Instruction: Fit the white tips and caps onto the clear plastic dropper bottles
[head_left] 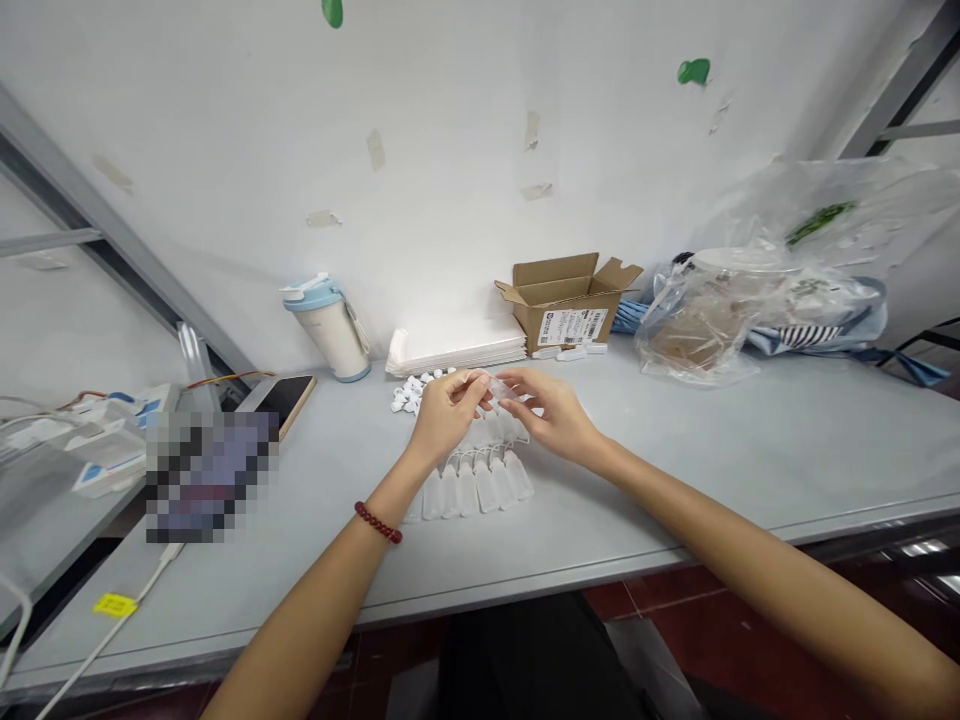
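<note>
Over the middle of the desk, a small translucent plastic bottle [498,388] is held between my two hands. The fingers of my left hand [448,412] pinch its left end, which they partly cover. My right hand [550,412] grips the bottle's other end between thumb and fingers. Below the hands, several similar translucent bottles [466,490] with thin loops lie side by side in a row. More bottles [484,430] lie just behind that row, partly hidden by my hands. A pile of small white caps [409,393] is left of my left hand.
Behind the hands lie a stack of white sheets [457,348] and an open cardboard box [570,305], with loose bottles [571,354] before it. A tumbler [328,325] stands at back left. Plastic-bagged containers [712,310] sit right. A phone [285,405] and white cable [112,640] lie left.
</note>
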